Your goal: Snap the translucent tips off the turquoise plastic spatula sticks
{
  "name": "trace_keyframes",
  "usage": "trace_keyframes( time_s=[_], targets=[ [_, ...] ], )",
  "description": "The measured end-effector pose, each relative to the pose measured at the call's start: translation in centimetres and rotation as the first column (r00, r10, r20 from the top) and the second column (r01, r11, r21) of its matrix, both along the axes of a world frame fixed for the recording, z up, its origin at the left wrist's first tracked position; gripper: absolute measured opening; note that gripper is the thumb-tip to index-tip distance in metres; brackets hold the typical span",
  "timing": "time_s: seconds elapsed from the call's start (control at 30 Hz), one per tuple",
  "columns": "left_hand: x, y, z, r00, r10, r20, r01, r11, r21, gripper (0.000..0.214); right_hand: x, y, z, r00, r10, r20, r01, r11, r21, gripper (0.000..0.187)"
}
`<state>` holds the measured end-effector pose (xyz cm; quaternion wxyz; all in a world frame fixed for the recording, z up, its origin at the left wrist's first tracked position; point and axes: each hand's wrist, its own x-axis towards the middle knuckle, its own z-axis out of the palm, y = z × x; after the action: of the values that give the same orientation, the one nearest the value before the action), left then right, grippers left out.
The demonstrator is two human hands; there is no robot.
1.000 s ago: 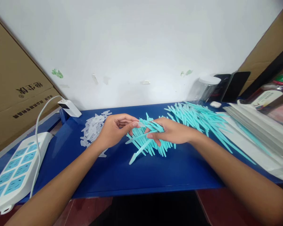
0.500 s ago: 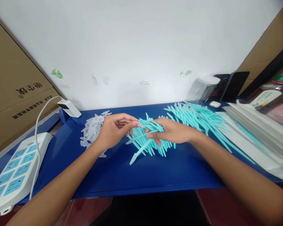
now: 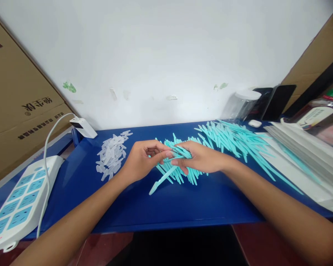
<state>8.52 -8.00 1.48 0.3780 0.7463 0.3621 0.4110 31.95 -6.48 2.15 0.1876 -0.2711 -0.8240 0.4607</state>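
Observation:
My right hand (image 3: 202, 157) is closed around a small bunch of turquoise eyebrow razors (image 3: 182, 151), their slim handles fanning out between thumb and fingers. One razor (image 3: 161, 181) sticks out toward the lower left from under the right thumb. Thumb and fingers of my left hand (image 3: 143, 159) pinch at the tip of a held razor; the clear cap between them is mostly hidden. Under both hands lies a pile of turquoise razors (image 3: 192, 176). To the left is a heap of clear plastic caps (image 3: 111, 157).
Another razor pile (image 3: 230, 138) spreads at the back right, beside stacked white sleeves (image 3: 308, 159). A lidded clear jar (image 3: 242, 105) and a white earphone case (image 3: 254, 123) stand by the wall. On the left are a power strip (image 3: 48, 173), its cable and a cardboard box (image 3: 19, 96).
My left hand has moved slightly right and down, against the razors in my right hand. The clear cap that showed at its fingertips is now mostly covered.

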Motion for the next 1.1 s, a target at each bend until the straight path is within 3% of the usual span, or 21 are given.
trace_keyframes(
  time_s=[0.2,0.47,0.57,0.73,0.93,1.1],
  targets=[
    [0.0,-0.2,-0.2,0.997,0.039,-0.074,-0.037,0.999,0.030,0.015,0.0,0.0,-0.1,1.000,-0.011,0.004,0.011,1.000,0.000,0.030],
    [-1.5,1.3,0.7,0.982,0.189,-0.021,-0.187,0.979,0.079,0.021,1.0,0.7,0.1,0.994,-0.112,0.014,0.112,0.994,0.010,0.034],
    [-1.7,1.6,0.8,0.983,0.183,-0.016,-0.182,0.981,0.062,0.022,1.0,0.6,0.1,0.987,-0.149,0.054,0.149,0.989,-0.001,0.036],
    [-1.6,1.5,0.5,0.987,0.160,0.022,-0.160,0.986,0.036,0.024,0.9,0.2,-0.2,0.957,-0.273,0.095,0.264,0.959,0.101,0.042],
    [-1.7,1.4,0.5,0.993,0.118,0.017,-0.118,0.993,-0.006,0.026,1.0,0.1,-0.4,0.950,-0.282,0.135,0.275,0.959,0.068,0.059],
    [-1.5,1.2,0.5,0.994,0.113,0.011,-0.113,0.994,-0.009,0.025,1.2,0.2,-0.5,0.954,-0.269,0.136,0.262,0.963,0.068,0.059]
  ],
)
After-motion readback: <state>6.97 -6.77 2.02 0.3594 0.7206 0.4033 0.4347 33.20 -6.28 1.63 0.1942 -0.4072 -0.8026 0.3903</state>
